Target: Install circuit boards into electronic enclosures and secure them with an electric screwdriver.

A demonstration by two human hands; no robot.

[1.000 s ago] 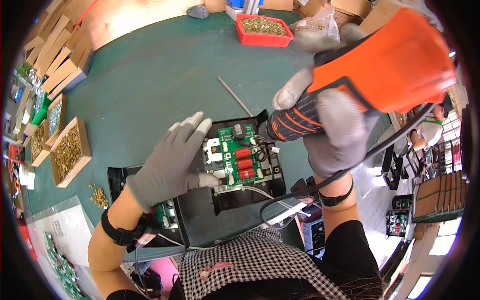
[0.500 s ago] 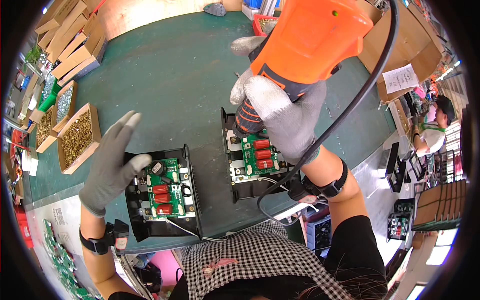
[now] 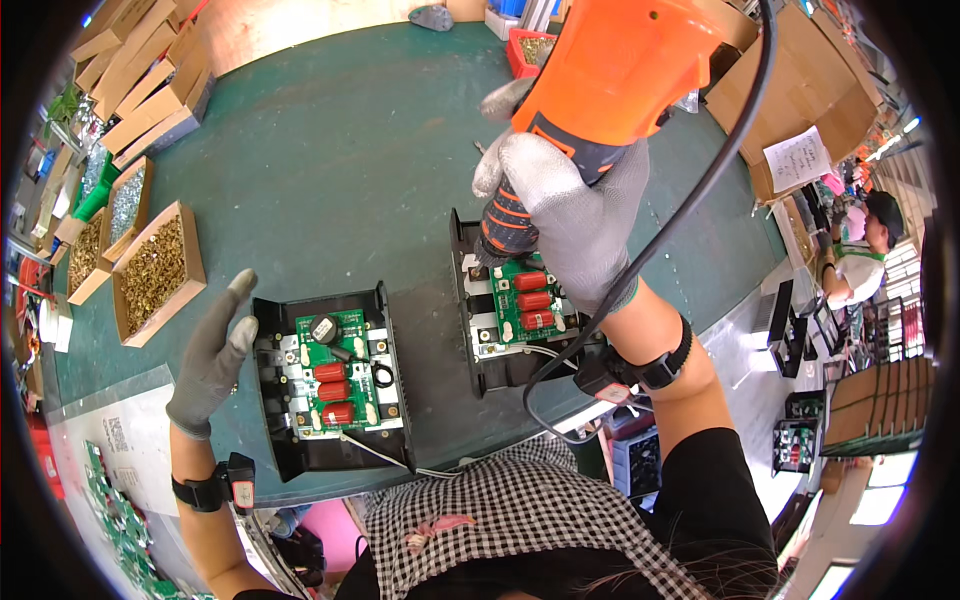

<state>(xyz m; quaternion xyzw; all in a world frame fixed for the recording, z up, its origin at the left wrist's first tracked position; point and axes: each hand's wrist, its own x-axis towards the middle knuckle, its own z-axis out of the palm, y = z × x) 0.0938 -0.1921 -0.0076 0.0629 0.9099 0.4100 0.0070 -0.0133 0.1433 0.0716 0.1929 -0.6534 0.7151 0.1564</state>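
My right hand [image 3: 585,215], in a grey glove with a whitish palm side, wraps round an orange power screwdriver [image 3: 620,85] with a black cable [image 3: 725,175]. Its black-and-orange nose [image 3: 507,225] points down at the upper left of the right black housing [image 3: 490,378]; the tip is hidden. In that housing sits a green circuit board [image 3: 508,290] with red capacitors. My left hand [image 3: 208,365], also gloved, hovers open just left of the left black housing [image 3: 285,455], thumb apart from the fingers. That housing holds a similar green board [image 3: 350,348].
Cardboard trays of brass-coloured screws [image 3: 155,280] line the left side. A red bin [image 3: 522,60] stands at the back. At the right are a large cardboard box [image 3: 800,100] and a co-worker [image 3: 865,255]. Loose green boards [image 3: 120,510] lie at the lower left.
My left hand has drawn back leftward from over the left housing's edge, uncovering its upper left corner. The screwdriver and my right hand stay over the right housing, with a small shift.
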